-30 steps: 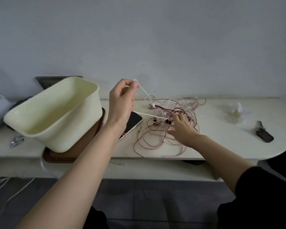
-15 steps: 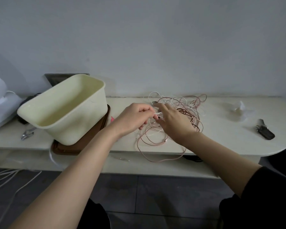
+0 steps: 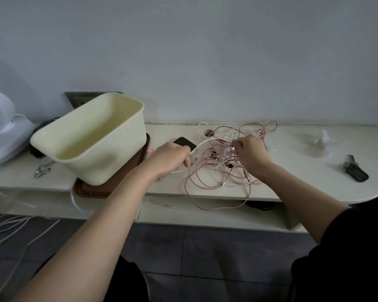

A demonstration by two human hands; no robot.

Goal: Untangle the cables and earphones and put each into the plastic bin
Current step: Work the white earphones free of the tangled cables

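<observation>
My left hand [image 3: 171, 156] pinches the white cable [image 3: 202, 144]; my right hand [image 3: 250, 152] closes on the tangle [image 3: 225, 162] lying on the counter [image 3: 292, 171] beside the bin [image 3: 92, 138]. Better to draw slowly, pinning loops, so knots don't tighten.

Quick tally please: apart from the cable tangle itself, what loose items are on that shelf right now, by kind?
Plastic bin: 1, tilted, nothing visible inside
Brown tray under the bin: 1
Phone: 1
Nail clipper: 1
Crumpled tissue: 1
Dark key fob: 1
White fan, far left: 1
Total: 7
</observation>
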